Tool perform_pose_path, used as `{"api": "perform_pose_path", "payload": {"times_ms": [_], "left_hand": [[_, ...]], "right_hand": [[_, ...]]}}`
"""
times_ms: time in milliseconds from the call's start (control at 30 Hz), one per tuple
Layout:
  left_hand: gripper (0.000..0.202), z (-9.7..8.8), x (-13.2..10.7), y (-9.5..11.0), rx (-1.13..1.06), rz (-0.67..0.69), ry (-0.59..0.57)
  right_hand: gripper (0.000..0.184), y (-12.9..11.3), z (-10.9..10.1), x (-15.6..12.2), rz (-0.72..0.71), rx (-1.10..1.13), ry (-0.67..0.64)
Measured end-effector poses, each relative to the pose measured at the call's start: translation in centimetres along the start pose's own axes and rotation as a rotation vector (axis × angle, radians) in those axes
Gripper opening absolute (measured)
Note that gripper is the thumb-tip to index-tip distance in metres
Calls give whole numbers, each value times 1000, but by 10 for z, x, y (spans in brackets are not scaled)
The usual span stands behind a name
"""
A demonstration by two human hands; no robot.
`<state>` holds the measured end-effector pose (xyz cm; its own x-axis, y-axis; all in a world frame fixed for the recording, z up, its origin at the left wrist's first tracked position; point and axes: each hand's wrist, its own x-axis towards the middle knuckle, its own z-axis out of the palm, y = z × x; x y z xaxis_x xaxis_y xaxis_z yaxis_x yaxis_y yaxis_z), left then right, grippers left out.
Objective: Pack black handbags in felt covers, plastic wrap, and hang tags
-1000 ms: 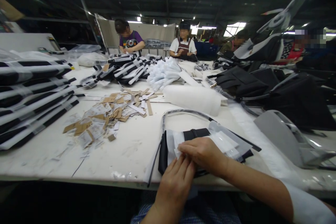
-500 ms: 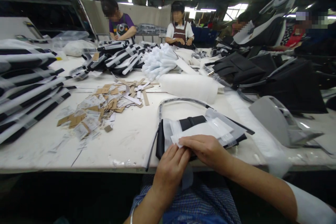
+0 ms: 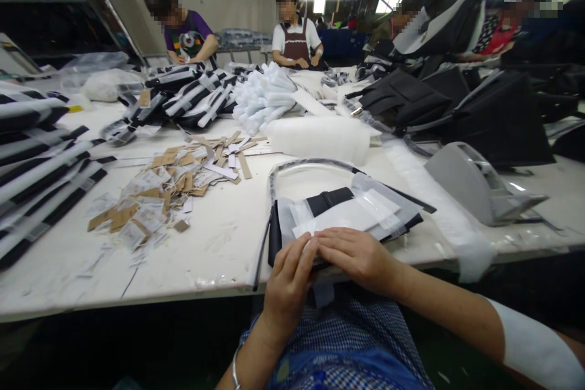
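A black handbag [image 3: 329, 198] lies by the table's near edge, its strap [image 3: 311, 162] arched behind it and wrapped in thin film. Translucent white wrapping sheet [image 3: 354, 216] covers much of its upper side. My left hand [image 3: 292, 277] is closed on the near edge of that sheet, fingers together. Beside it, my right hand [image 3: 359, 256] presses the same edge with its fingers held together, their tips almost meeting the left ones. Both thumbs are hidden, and so is the underside of the bag.
Paper tags [image 3: 155, 195] lie heaped at left of the bag. A white foam roll [image 3: 320, 137] sits behind it. Wrapped black pieces [image 3: 41, 183] are stacked at far left; black bags [image 3: 484, 113] pile up at right, near a grey tape dispenser [image 3: 479, 186]. Several co-workers stand across the table.
My right hand's fingers have come down flatter along the sheet's near edge, and my left fingers have shifted slightly over it. The whole view has turned a little; the bag stays in place.
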<state>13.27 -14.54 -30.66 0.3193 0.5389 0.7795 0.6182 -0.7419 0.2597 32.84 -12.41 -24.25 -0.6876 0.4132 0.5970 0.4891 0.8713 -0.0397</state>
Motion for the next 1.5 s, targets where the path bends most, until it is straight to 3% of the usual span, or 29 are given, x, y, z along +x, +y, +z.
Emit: {"api": "perform_pose_path", "payload": {"times_ms": [200,400,500,600,733,933,1267,1500], "left_hand": [[42,-3,1,-1,-38,33,-86],[41,-3,1,-2,-66,1,-122],[41,-3,2,-2,-65,1,-136],[41,-4,3,-3,-51,16,-139],[44,-7,4,-5,-51,48,-186],[50,-14,6,-11,-63,140,-286],[47,-9,2,-12,18,155,-192],[46,-7,4,-14,21,140,-150]], "right_hand": [[25,-7,-7,-3,26,24,-19],[24,-26,-18,-56,87,89,-5],[33,-35,-2,-88,124,-62,-61],[38,-39,26,-103,151,-200,-23],[31,-40,53,-92,94,-148,101],[25,-45,49,-71,97,44,153],[33,-68,47,-70,218,153,178],[26,-59,47,-57,154,186,170]]}}
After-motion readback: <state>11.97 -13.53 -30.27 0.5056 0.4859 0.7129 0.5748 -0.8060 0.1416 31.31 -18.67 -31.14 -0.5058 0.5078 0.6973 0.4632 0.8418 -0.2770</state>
